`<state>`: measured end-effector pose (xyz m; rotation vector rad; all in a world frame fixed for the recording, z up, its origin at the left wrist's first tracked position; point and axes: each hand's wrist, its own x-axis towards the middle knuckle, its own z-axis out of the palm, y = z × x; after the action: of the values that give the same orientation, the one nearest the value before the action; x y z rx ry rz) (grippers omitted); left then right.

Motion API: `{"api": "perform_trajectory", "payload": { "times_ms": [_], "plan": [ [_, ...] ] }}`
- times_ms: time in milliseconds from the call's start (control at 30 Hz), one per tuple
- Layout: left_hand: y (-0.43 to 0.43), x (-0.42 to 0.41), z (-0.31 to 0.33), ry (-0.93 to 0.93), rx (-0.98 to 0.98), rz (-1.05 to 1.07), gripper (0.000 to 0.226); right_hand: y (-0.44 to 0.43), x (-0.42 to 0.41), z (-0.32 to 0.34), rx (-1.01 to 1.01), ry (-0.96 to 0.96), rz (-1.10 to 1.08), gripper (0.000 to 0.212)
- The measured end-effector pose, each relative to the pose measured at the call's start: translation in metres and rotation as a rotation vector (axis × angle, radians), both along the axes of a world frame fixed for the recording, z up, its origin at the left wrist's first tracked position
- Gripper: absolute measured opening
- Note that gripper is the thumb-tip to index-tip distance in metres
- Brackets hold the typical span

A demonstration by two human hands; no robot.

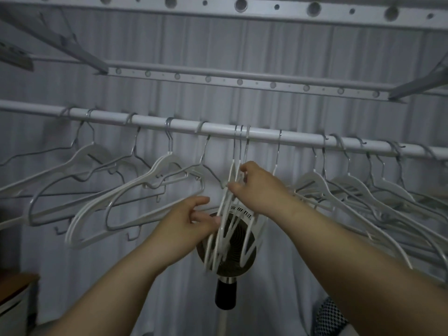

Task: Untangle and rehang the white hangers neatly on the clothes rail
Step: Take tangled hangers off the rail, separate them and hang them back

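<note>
Both hands grip a bunch of white hangers (pixel 226 214) hooked on the clothes rail (pixel 218 129): right hand (pixel 257 187) high, left hand (pixel 191 221) lower.

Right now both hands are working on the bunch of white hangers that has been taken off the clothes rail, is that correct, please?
Not quite: the bunch of white hangers hangs with its hooks over the clothes rail, as the head view shows. Both the left hand and the right hand are working on it.
</note>
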<state>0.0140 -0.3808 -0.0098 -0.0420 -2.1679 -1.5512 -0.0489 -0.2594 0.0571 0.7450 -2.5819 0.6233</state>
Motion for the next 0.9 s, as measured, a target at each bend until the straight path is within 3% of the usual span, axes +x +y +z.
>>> {"api": "perform_trajectory", "payload": {
  "times_ms": [267,600,767,900],
  "plan": [
    [0.01,-0.011,-0.003,-0.012,0.102,-0.025,0.054,-0.002,-0.01,-0.005,-0.078,-0.141,-0.001,0.063],
    [0.031,-0.013,-0.002,-0.133,0.322,-0.241,0.076,0.005,-0.019,-0.012,-0.109,-0.158,0.011,0.068],
    [0.042,-0.015,0.002,-0.123,0.27,-0.219,0.075,0.013,-0.019,-0.013,-0.137,-0.155,0.015,0.066],
    [0.037,-0.013,0.004,-0.108,0.247,-0.191,0.062,0.027,-0.024,-0.013,-0.139,-0.151,-0.017,0.06]
  ]
}}
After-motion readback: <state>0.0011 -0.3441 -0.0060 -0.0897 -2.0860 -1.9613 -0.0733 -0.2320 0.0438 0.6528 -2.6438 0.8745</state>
